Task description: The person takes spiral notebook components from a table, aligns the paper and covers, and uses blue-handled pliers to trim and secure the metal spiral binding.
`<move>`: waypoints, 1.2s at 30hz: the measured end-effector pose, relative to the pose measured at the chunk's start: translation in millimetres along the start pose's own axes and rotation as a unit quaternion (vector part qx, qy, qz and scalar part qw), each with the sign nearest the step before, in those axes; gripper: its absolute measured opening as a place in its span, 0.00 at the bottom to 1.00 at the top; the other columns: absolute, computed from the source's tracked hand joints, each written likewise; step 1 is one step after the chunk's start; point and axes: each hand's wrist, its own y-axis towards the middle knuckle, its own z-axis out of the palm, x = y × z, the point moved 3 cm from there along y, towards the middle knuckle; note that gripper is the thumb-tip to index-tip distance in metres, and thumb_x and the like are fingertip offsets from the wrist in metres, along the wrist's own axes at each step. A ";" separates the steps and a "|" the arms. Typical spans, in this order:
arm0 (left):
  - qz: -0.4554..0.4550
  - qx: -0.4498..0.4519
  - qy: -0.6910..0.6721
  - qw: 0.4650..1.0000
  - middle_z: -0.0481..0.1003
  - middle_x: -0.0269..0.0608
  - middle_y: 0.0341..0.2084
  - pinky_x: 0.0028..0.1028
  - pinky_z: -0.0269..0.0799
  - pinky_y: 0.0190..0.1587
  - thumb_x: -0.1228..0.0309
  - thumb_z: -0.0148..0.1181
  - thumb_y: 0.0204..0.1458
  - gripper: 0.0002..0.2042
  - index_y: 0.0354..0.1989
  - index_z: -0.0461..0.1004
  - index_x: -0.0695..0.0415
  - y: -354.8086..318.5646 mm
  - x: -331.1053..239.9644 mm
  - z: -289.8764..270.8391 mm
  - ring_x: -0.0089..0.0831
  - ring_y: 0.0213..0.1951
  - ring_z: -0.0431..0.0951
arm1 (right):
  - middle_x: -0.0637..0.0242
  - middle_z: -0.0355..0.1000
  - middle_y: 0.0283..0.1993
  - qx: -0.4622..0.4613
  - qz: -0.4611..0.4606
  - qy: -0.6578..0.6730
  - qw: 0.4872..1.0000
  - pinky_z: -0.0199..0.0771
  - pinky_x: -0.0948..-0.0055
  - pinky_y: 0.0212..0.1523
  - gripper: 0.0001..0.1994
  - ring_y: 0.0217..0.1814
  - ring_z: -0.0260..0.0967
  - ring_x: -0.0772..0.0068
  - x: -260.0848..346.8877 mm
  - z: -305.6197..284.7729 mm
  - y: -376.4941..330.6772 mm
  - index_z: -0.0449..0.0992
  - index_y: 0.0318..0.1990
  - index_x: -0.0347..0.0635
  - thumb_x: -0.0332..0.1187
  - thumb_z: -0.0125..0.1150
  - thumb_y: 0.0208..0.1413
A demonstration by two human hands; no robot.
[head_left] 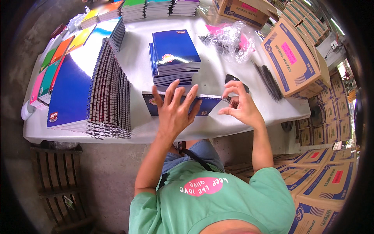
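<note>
A blue notebook [211,105] stands on its edge near the table's front, its row of punched holes facing up. My left hand [173,111] grips it, fingers spread across the cover and reaching over the top edge. At the notebook's right end my right hand [247,109] pinches a dark spiral wire coil [229,100] between thumb and fingers. The coil meets the end of the holes; how far it is threaded, I cannot tell. Just behind rises a stack of blue notebooks [177,45]. A black flat object [244,86] lies partly hidden behind my right hand.
Spiral-bound blue notebooks [70,91] are piled on the left, coils toward me. Loose black coils [268,81] lie beside a cardboard box [292,58] on the right. Crumpled clear plastic [235,41] and colourful notebooks [157,8] sit farther back. More cartons [323,179] stand at lower right.
</note>
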 end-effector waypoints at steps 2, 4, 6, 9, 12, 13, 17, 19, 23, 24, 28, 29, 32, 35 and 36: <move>-0.020 -0.030 -0.002 0.999 0.69 0.34 0.33 0.57 0.21 0.64 0.55 0.64 0.43 0.19 0.44 0.75 0.45 -2.3 -4.0 2.6 0.35 0.55 0.66 | 0.68 0.69 0.28 -0.047 -0.070 -0.030 0.996 0.62 0.79 0.24 0.13 0.22 0.63 0.80 -8.5 -1.4 -2.2 0.69 0.42 0.39 0.30 0.63 0.51; -0.036 -0.045 -0.005 0.998 0.69 0.35 0.33 0.58 0.20 0.64 0.53 0.65 0.43 0.18 0.41 0.75 0.47 -4.2 -7.9 4.8 0.35 0.56 0.65 | 0.66 0.71 0.29 -0.042 -0.130 -0.078 0.988 0.65 0.78 0.26 0.11 0.23 0.65 0.79 -6.2 -3.5 -2.8 0.70 0.42 0.38 0.29 0.60 0.53; -0.048 -0.046 -0.009 0.998 0.68 0.35 0.33 0.58 0.19 0.64 0.52 0.65 0.42 0.18 0.38 0.75 0.49 -5.8 -10.3 6.7 0.36 0.56 0.65 | 0.64 0.72 0.31 0.010 -0.110 -0.085 0.990 0.67 0.77 0.27 0.10 0.25 0.67 0.78 -7.5 -5.8 -0.7 0.70 0.43 0.37 0.30 0.57 0.55; -0.065 -0.038 -0.037 0.996 0.69 0.34 0.33 0.55 0.21 0.65 0.53 0.66 0.41 0.17 0.33 0.75 0.50 -7.0 -9.4 6.8 0.36 0.55 0.65 | 0.62 0.73 0.32 0.162 0.072 -0.024 0.984 0.69 0.76 0.31 0.10 0.30 0.70 0.76 -8.8 -7.1 6.2 0.70 0.44 0.37 0.32 0.52 0.59; -0.049 -0.015 -0.089 0.995 0.69 0.33 0.32 0.53 0.25 0.65 0.55 0.68 0.39 0.16 0.31 0.75 0.50 -5.5 3.5 5.1 0.36 0.54 0.66 | 0.63 0.74 0.35 0.214 0.131 -0.037 0.967 0.70 0.73 0.35 0.10 0.36 0.72 0.70 -16.0 -12.8 23.0 0.71 0.47 0.42 0.31 0.48 0.59; -0.044 -0.014 -0.117 0.992 0.69 0.33 0.30 0.51 0.32 0.64 0.55 0.69 0.37 0.16 0.32 0.76 0.50 -3.3 6.3 0.3 0.37 0.53 0.67 | 0.64 0.75 0.37 0.160 0.041 -0.103 0.981 0.70 0.71 0.36 0.11 0.38 0.73 0.68 -51.8 -24.0 27.6 0.71 0.47 0.44 0.30 0.49 0.58; -0.022 -0.011 -0.158 0.987 0.70 0.33 0.28 0.43 0.56 0.57 0.56 0.71 0.35 0.18 0.34 0.77 0.50 -5.1 15.6 -19.3 0.39 0.51 0.69 | 0.65 0.75 0.42 -0.057 -0.021 -0.501 0.863 0.69 0.65 0.42 0.16 0.44 0.71 0.61 -117.0 -45.4 15.4 0.72 0.49 0.49 0.26 0.51 0.51; 0.009 -0.004 -0.126 0.992 0.69 0.34 0.28 0.43 0.56 0.57 0.56 0.71 0.35 0.19 0.34 0.77 0.50 -12.8 12.1 -22.7 0.40 0.51 0.69 | 0.64 0.74 0.43 -0.089 0.012 -0.490 0.867 0.69 0.65 0.44 0.18 0.46 0.71 0.60 -146.8 -41.7 13.3 0.72 0.49 0.48 0.26 0.53 0.48; -0.049 -0.029 -0.095 0.994 0.68 0.35 0.36 0.56 0.25 0.64 0.47 0.68 0.35 0.22 0.27 0.71 0.52 -26.2 -1.5 -21.3 0.40 0.60 0.61 | 0.63 0.74 0.43 -0.108 -0.015 -0.448 0.888 0.69 0.63 0.47 0.17 0.47 0.70 0.57 -169.4 -48.8 24.2 0.75 0.46 0.49 0.25 0.56 0.45; -0.055 -0.045 -0.085 0.994 0.68 0.38 0.38 0.57 0.23 0.64 0.44 0.68 0.33 0.25 0.24 0.68 0.53 -29.0 -3.2 -15.3 0.43 0.62 0.58 | 0.62 0.76 0.42 -0.112 0.004 -0.421 0.900 0.70 0.66 0.47 0.15 0.44 0.72 0.61 -170.9 -50.9 27.0 0.77 0.44 0.43 0.24 0.56 0.46; -0.080 -0.067 -0.068 0.992 0.68 0.39 0.37 0.56 0.23 0.64 0.43 0.68 0.32 0.27 0.24 0.68 0.55 -26.6 -4.5 -11.5 0.43 0.63 0.58 | 0.58 0.75 0.41 -0.110 -0.012 0.248 0.962 0.73 0.69 0.45 0.11 0.42 0.73 0.69 -110.5 -38.3 34.7 0.75 0.41 0.28 0.19 0.55 0.48; -0.078 -0.073 -0.079 0.991 0.68 0.39 0.36 0.56 0.23 0.64 0.43 0.68 0.32 0.27 0.23 0.68 0.55 -26.1 -4.4 -10.2 0.43 0.63 0.58 | 0.52 0.75 0.42 -0.100 -0.082 0.422 0.897 0.73 0.67 0.46 0.12 0.43 0.73 0.64 -96.0 -28.6 25.2 0.75 0.42 0.29 0.21 0.59 0.46; -0.076 -0.060 -0.101 0.990 0.68 0.40 0.33 0.56 0.23 0.64 0.44 0.69 0.31 0.27 0.22 0.67 0.56 -22.9 -3.9 -10.3 0.42 0.63 0.58 | 0.45 0.76 0.33 0.175 -0.165 0.340 0.909 0.76 0.60 0.42 0.09 0.36 0.75 0.53 -60.5 17.0 18.0 0.79 0.29 0.31 0.30 0.66 0.43; -0.076 -0.049 -0.107 0.990 0.67 0.40 0.30 0.56 0.23 0.64 0.45 0.70 0.30 0.27 0.22 0.67 0.56 -19.7 -5.2 -11.1 0.42 0.62 0.59 | 0.45 0.75 0.33 0.054 -0.115 0.183 0.975 0.76 0.61 0.42 0.09 0.36 0.75 0.52 -61.1 13.6 21.7 0.79 0.30 0.31 0.29 0.65 0.43; -0.076 -0.047 -0.108 0.990 0.66 0.40 0.29 0.56 0.23 0.64 0.46 0.71 0.30 0.27 0.21 0.67 0.56 -18.8 -5.4 -11.2 0.42 0.62 0.59 | 0.47 0.76 0.33 0.114 -0.202 0.333 0.914 0.76 0.64 0.42 0.06 0.36 0.76 0.55 -54.9 17.0 24.2 0.80 0.30 0.32 0.24 0.62 0.43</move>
